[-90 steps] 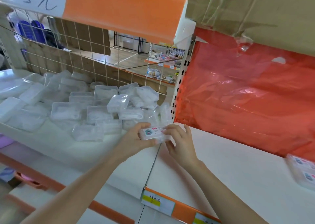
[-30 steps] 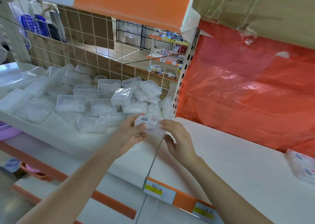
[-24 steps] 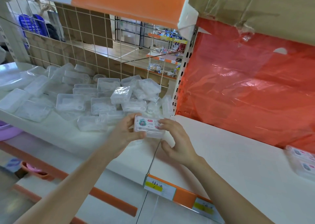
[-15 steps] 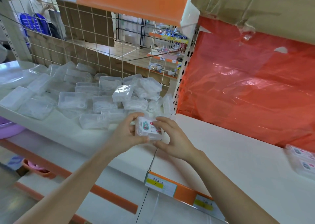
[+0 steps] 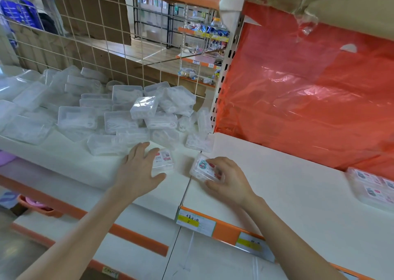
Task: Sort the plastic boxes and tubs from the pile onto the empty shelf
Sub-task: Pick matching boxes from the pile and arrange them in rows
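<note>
The right hand is gripping the cartoon-label box, with its fingers curled over the top and its thumb at the near side. The box is being held tilted at the left edge of the right shelf, just beside the seam between the two shelves. The left hand is lying spread, fingers straight, over the barcode-label box, which is resting near the right edge of the left shelf. Whether the fingers are pressing on it cannot be determined. The pile of clear boxes is occupying the left shelf behind it, against the wire grid. Stacked labelled boxes are sitting at the right shelf's right edge.
</note>
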A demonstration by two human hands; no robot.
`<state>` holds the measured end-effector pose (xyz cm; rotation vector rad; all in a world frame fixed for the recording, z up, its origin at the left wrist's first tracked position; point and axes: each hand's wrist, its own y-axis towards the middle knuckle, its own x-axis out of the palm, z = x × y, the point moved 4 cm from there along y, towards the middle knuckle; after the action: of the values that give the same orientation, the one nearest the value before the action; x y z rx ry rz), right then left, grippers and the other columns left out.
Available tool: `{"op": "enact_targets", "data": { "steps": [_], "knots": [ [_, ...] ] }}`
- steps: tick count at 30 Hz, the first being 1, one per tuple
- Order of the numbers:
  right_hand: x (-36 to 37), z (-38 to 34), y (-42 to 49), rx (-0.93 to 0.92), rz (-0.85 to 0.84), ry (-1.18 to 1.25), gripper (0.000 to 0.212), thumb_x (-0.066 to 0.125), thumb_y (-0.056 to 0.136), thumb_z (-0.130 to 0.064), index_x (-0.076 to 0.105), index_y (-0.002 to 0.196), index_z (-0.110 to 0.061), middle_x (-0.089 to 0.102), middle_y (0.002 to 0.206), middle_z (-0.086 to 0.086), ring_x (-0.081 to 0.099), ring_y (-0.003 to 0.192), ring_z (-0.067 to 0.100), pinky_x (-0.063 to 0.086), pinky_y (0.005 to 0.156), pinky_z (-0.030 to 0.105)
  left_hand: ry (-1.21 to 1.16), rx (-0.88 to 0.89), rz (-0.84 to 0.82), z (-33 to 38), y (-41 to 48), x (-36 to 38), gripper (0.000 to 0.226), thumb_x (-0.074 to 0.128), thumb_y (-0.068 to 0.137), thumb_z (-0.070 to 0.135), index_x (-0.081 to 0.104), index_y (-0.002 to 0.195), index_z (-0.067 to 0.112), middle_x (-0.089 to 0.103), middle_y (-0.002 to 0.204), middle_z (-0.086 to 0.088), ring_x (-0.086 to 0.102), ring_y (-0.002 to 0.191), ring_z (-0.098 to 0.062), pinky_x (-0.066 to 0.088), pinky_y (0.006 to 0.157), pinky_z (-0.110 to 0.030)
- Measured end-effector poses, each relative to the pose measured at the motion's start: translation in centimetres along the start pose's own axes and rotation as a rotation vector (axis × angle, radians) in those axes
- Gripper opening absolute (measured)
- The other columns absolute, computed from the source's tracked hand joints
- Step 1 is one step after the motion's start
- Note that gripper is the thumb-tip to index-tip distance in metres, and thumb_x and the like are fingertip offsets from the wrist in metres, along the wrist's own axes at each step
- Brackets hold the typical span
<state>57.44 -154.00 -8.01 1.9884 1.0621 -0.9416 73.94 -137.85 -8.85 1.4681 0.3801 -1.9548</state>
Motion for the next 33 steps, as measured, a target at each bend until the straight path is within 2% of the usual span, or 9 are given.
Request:
{"op": "enact_targets", "data": {
  "steps": [4, 8, 11, 15, 19, 24, 28, 30, 33],
  "knots": [
    [-0.4, 2.3, -1.5, 0.105, 0.052, -0.038, 0.050, 0.066, 0.070, -0.028, 0.060, 0.118, -0.014, 0.057, 0.114, 0.003, 0.051, 0.103, 0.023, 0.031, 0.083, 0.017, -0.021, -0.037, -0.034, -0.1, 0.3, 0.0, 0.059, 0.059, 0.085, 0.034, 0.038, 0.138, 0.019, 0.035, 0.143, -0.007, 0.030, 0.131, -0.027, 0.026, 0.107, -0.036],
    [-1.5, 3.4, -2.9, 0.174, 0.084, -0.049, 0.057, 0.056, 0.064, -0.036, 0.062, 0.116, -0.012, 0.059, 0.115, 0.005, 0.052, 0.103, 0.025, 0.036, 0.085, 0.022, -0.057, -0.009, -0.039, 1.4, 0.2, 0.2, 0.055, 0.061, 0.085, 0.030, 0.044, 0.135, 0.017, 0.042, 0.136, -0.007, 0.035, 0.123, -0.028, 0.030, 0.102, -0.036],
    [-2.8, 4.4, -3.8, 0.194, 0.092, -0.066, 0.068, 0.049, 0.062, -0.050, 0.061, 0.118, -0.013, 0.058, 0.118, 0.003, 0.051, 0.107, 0.023, 0.037, 0.087, 0.024, -0.085, 0.039, -0.058, 3.8, 0.1, 0.8, 0.054, 0.062, 0.085, 0.031, 0.045, 0.134, 0.017, 0.043, 0.135, -0.007, 0.036, 0.123, -0.027, 0.031, 0.101, -0.036],
    [-4.9, 6.3, -5.9, 0.242, 0.130, -0.086, 0.066, 0.048, 0.064, -0.049, 0.061, 0.118, -0.014, 0.059, 0.116, 0.002, 0.054, 0.105, 0.022, 0.038, 0.085, 0.024, -0.131, 0.143, -0.069, 7.9, 0.6, 2.1, 0.053, 0.062, 0.085, 0.030, 0.046, 0.134, 0.016, 0.044, 0.133, -0.008, 0.037, 0.121, -0.029, 0.032, 0.100, -0.036],
    [-8.1, 8.8, -9.4, 0.284, 0.179, -0.082, 0.076, 0.034, 0.059, -0.055, 0.061, 0.117, -0.014, 0.061, 0.114, 0.000, 0.057, 0.100, 0.021, 0.039, 0.078, 0.022, -0.180, 0.228, -0.081, 13.3, 0.8, 3.7, 0.054, 0.062, 0.084, 0.036, 0.048, 0.132, 0.016, 0.047, 0.130, -0.007, 0.040, 0.117, -0.029, 0.033, 0.098, -0.034],
    [-13.2, 12.2, -14.6, 0.328, 0.234, -0.130, 0.075, 0.034, 0.060, -0.053, 0.059, 0.118, -0.012, 0.059, 0.117, 0.002, 0.057, 0.098, 0.021, 0.034, 0.073, 0.017, -0.212, 0.334, -0.166, 21.4, -0.2, 6.9, 0.056, 0.057, 0.084, 0.041, 0.047, 0.133, 0.015, 0.045, 0.129, -0.007, 0.039, 0.117, -0.028, 0.032, 0.098, -0.033],
    [-16.7, 15.2, -18.7, 0.369, 0.257, -0.159, 0.073, 0.037, 0.061, -0.053, 0.060, 0.117, -0.011, 0.060, 0.115, 0.004, 0.059, 0.094, 0.023, 0.038, 0.073, 0.022, -0.210, 0.424, -0.212, 27.5, -1.3, 9.3, 0.055, 0.056, 0.086, 0.041, 0.045, 0.134, 0.018, 0.044, 0.131, -0.004, 0.037, 0.118, -0.025, 0.029, 0.100, -0.030],
    [-18.5, 16.7, -20.7, 0.393, 0.277, -0.170, 0.074, 0.037, 0.061, -0.053, 0.061, 0.117, -0.011, 0.060, 0.116, 0.003, 0.059, 0.094, 0.023, 0.037, 0.072, 0.020, -0.222, 0.468, -0.222, 30.4, -1.9, 10.3, 0.058, 0.050, 0.083, 0.047, 0.044, 0.134, 0.019, 0.044, 0.131, -0.003, 0.037, 0.119, -0.023, 0.029, 0.100, -0.029],
    [-20.8, 18.9, -23.5, 0.427, 0.285, -0.199, 0.074, 0.039, 0.061, -0.053, 0.060, 0.119, -0.012, 0.060, 0.117, 0.003, 0.059, 0.095, 0.023, 0.037, 0.073, 0.021, -0.218, 0.531, -0.246, 34.5, -3.1, 11.6, 0.054, 0.054, 0.087, 0.042, 0.042, 0.136, 0.020, 0.042, 0.132, 0.000, 0.035, 0.120, -0.020, 0.029, 0.100, -0.027]
  ]
}}
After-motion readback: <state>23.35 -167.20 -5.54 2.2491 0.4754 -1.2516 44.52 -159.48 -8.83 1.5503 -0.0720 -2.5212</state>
